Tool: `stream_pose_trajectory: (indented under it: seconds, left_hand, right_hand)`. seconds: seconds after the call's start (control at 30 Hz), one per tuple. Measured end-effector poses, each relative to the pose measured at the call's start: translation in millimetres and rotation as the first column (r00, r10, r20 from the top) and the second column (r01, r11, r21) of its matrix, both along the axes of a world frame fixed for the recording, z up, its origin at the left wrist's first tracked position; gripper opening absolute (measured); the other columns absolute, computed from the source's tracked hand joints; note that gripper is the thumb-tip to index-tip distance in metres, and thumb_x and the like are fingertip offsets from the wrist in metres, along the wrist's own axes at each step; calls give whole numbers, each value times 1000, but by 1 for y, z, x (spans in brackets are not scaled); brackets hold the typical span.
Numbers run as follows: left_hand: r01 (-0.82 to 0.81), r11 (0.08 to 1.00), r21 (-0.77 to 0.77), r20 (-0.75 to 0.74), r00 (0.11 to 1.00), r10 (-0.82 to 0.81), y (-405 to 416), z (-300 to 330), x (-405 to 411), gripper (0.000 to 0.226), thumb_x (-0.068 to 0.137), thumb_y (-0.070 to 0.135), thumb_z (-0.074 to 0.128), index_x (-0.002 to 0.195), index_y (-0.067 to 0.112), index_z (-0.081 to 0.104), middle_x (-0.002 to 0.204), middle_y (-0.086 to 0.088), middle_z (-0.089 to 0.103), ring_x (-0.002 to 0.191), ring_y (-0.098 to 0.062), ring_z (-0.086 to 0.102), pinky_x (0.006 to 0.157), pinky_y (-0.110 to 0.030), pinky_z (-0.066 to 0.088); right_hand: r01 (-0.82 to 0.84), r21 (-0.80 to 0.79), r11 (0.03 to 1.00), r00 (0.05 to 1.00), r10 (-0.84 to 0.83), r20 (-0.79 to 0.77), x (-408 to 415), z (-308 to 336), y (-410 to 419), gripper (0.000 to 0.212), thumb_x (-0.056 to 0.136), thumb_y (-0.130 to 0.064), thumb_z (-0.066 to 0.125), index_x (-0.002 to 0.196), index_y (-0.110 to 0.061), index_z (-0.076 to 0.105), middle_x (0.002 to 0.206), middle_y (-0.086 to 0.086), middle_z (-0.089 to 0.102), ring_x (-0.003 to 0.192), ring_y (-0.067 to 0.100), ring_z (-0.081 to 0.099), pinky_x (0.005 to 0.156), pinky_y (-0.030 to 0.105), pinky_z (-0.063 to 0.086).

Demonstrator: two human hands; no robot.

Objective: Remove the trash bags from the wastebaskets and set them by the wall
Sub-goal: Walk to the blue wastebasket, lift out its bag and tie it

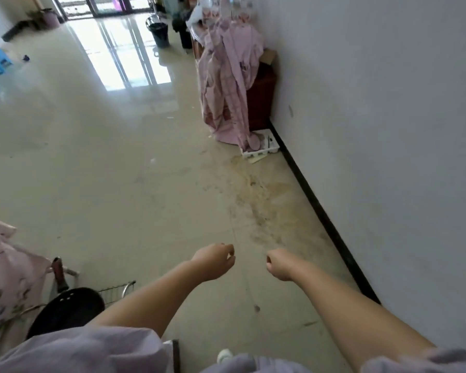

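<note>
Two hands out over the floor (135, 189), I note: left hand (215, 261) and right hand (279, 263) each curled into a loose fist, gripping nothing I can see; dark-lined wastebasket (159, 33) far off at 12 o'clock; white wall (388, 130) at 3 o'clock.

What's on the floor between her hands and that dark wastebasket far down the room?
In the head view, mostly bare glossy floor separates the left hand and right hand from the wastebasket; stains lie nearer the wall.
</note>
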State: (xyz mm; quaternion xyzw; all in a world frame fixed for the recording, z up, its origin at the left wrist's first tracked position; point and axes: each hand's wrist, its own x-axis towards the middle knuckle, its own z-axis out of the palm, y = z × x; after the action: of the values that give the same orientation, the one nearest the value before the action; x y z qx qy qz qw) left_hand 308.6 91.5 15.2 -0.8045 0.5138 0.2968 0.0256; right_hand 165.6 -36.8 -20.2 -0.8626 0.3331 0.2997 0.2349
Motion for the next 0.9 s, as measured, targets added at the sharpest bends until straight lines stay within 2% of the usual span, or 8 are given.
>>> stream_pose_trajectory:
  seconds: [0.1,0.23,0.5,0.7,0.9]
  left_hand:
    - [-76,997,-27,1,997,77,-3,2,49,35,98,34,35,123,15,53,125,-8,58,111,-29,57,88,-35,47]
    - [-123,992,-40,-16,992,123,-19,-2,101,35,98,32,36,122,14,54,123,-10,59,109,-29,57,87,-34,48]
    - [-239,969,-59,-23,971,238,-104,-13,214,31,97,30,36,117,16,55,120,-9,60,107,-30,58,85,-34,47]
    - [-433,899,-68,-98,899,426,-162,-17,314,29,96,26,39,114,12,57,114,-14,64,100,-33,60,83,-36,49]
    - [-590,804,-74,-173,802,572,-172,-27,407,24,94,25,44,107,11,59,109,-16,65,95,-33,61,84,-35,50]
  right_hand:
    - [-61,-22,998,998,61,9,55,12,-10,26,95,-23,37,101,-6,56,120,19,59,107,34,57,78,34,42]
    - [-137,-86,987,989,141,50,118,28,-30,34,96,-22,38,117,-3,56,126,20,57,114,34,55,88,35,45]
    - [-248,-99,964,965,254,61,234,29,-125,31,96,-22,38,116,-5,56,127,18,57,113,33,55,88,33,45]
    - [-419,-87,904,907,421,3,346,41,-207,34,97,-23,38,119,-2,55,127,19,57,114,33,55,89,34,45]
    - [-538,-121,834,842,539,-34,467,40,-244,36,98,-25,36,123,-4,53,130,17,55,117,33,54,92,33,44]
